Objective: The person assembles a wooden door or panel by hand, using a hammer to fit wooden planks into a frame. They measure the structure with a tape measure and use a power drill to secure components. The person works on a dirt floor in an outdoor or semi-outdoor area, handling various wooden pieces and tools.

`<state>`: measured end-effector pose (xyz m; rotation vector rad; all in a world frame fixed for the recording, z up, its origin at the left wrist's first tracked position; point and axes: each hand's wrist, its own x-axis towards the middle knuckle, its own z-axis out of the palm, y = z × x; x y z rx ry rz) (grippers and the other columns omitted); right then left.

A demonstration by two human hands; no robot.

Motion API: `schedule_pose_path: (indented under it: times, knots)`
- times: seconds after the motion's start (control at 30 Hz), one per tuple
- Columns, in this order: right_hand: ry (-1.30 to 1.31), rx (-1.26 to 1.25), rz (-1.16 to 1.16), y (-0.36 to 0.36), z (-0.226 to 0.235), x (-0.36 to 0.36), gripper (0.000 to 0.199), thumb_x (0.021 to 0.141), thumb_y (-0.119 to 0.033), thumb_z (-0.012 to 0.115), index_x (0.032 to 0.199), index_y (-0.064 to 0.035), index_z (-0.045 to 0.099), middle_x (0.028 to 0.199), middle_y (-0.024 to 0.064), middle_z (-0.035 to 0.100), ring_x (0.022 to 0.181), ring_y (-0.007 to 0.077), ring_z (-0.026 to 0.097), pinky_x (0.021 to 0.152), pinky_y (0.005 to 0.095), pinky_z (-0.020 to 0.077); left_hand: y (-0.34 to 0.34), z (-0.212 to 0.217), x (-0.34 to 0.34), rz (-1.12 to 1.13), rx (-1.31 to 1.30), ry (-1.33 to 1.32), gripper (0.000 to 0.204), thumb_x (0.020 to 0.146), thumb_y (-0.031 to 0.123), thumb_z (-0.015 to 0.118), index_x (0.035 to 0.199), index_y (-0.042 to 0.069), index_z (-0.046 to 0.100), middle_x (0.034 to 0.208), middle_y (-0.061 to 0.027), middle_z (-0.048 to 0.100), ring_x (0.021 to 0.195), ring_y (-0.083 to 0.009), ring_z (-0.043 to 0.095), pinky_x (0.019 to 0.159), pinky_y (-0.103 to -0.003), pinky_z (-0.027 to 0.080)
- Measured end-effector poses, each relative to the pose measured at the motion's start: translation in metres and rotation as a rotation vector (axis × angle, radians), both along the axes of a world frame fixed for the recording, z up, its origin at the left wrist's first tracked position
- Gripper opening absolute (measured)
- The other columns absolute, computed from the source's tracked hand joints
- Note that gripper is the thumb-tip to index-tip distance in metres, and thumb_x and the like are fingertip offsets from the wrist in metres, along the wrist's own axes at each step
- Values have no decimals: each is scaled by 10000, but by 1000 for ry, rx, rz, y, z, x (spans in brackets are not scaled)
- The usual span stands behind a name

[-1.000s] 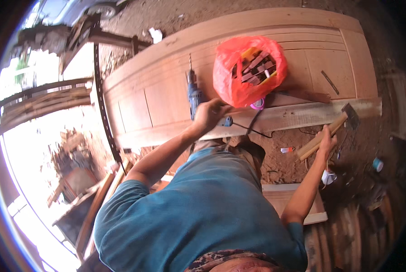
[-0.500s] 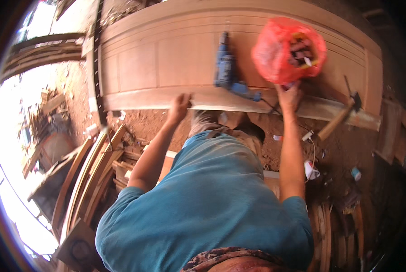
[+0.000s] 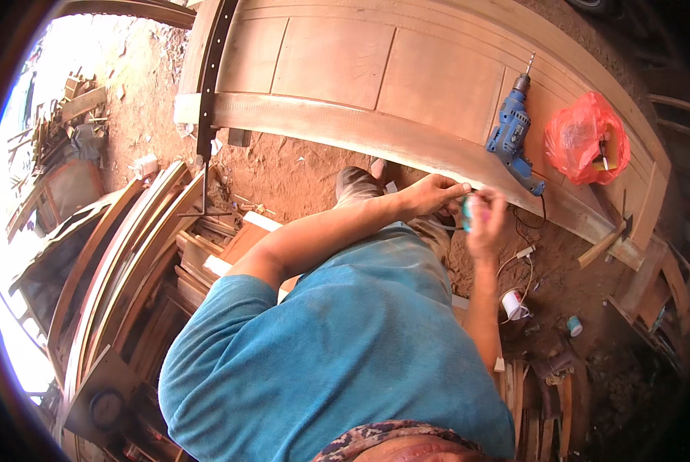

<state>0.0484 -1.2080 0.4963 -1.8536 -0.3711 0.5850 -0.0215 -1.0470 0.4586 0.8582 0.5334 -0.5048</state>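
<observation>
My right hand (image 3: 485, 223) is closed around a small teal-and-pink object (image 3: 469, 213), smeared by motion, so its kind is unclear. Close beside it, my left hand (image 3: 436, 194) has its fingers pinched together. Whatever they hold, if anything, is too small to make out. Both hands are at the near edge of a long wooden panel (image 3: 322, 69). Just beyond them a blue power drill (image 3: 512, 127) with a bit in its chuck lies on the panel. To its right sits a red plastic bag (image 3: 579, 135), its mouth open and some contents showing.
A hammer (image 3: 603, 245) lies at the panel's right end. Below, on the dirt floor, are a white cup-like item (image 3: 514, 305), a cord and a small teal-and-white container (image 3: 574, 326). Curved wooden strips (image 3: 102, 285) are piled at left. A black perforated bar (image 3: 206, 92) crosses the panel.
My right hand has left the red bag and come toward me with the teal-and-pink object. My left hand has moved right to meet it. The view has shifted leftward.
</observation>
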Motion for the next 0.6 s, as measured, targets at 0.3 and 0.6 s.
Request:
schedule_pose_path:
  times: [0.3,0.6]
  knots:
    - [88,-202,323,46,22,-56,504,912,-310,655,1281,17,546,994,147,646,930,245,639,859,375,511,157,-35,-16,230,389,-179,261,972,279,658,1027,24,678,922,-48,690,849,-147,651,809,-327,549]
    - [510,40,-154,88,-44,-47,165,911,-213,673,940,-54,643,728,-17,567,603,74,545,541,245,455,311,-117,-78,153,1726,115,686,983,536,501,1464,58,399,1430,-262,441,1319,-436,409,1101,-552,309]
